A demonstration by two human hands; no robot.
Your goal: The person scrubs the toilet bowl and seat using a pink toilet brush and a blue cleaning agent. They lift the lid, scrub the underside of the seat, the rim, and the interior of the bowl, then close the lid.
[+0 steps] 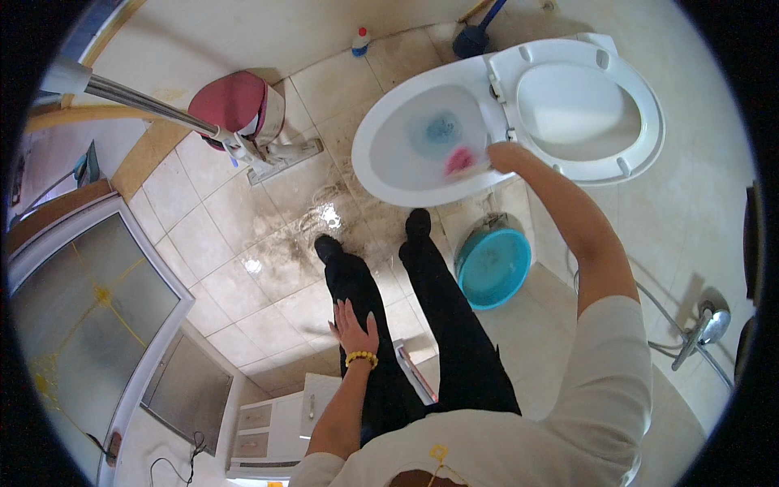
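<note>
My right hand (pixel 504 158) is closed around the pale handle of a brush with pink bristles (pixel 460 161), which look blurred. The bristles are inside the white toilet bowl (pixel 378 152), against its near inner wall. Bluish water (pixel 443 128) lies at the bottom of the bowl. Behind it, the toilet seat (pixel 652 122) and lid are raised. My left hand (pixel 356 332) lies flat on my black-trousered leg, fingers somewhat apart, holding nothing. A yellow beaded bracelet (pixel 361 358) circles that wrist.
A turquoise basin (pixel 494 268) stands by my right leg. The tiled floor (pixel 286 262) is wet and dirty. A flat mop (pixel 286 159) leans beside a red-lidded bin (pixel 228 103). A bottle (pixel 360 44) and dark-blue plunger (pixel 471 40) stand along the wall; a hand shower (pixel 700 335) hangs right.
</note>
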